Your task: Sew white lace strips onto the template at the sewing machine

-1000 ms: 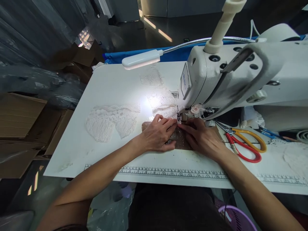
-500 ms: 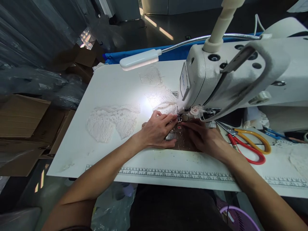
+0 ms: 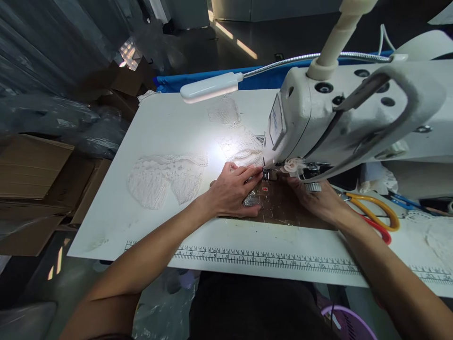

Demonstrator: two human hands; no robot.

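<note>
**Both hands flat at the needle of the sewing machine**

The left hand (image 3: 231, 191) lay palm down on the bench (image 3: 166, 123), fingers (image 3: 249, 174) spread and pressed flat rather than clenched, their tips reaching the presser foot (image 3: 268, 175) of the machine (image 3: 339, 113). It gripped nothing; it pinned the work down. The right hand (image 3: 318, 200) rested on the other side of the foot, partly under the machine's arm, so whether its fingers were loose or pinching something could not be told.

The work itself was hard to read: a brown plate (image 3: 283, 208) lay under both hands, and the lace (image 3: 240, 148) ran from the foot away toward the lamp (image 3: 210, 87), lit brightly there. A second lace piece (image 3: 164, 177) lay apart, to the left on the bench. Scissors (image 3: 375, 217) with orange and red handles lay just beside the right wrist. A printed ruler (image 3: 269, 259) ran along the bench's near edge.

The lace looked very light, soft and open-worked, likely to stretch, pucker or snag on the needle if tugged. Judging by its limpness, flat fingertips on either side of the foot, close to the seam, would steer it better than a pinch at an edge, with even, gentle pressure.
</note>
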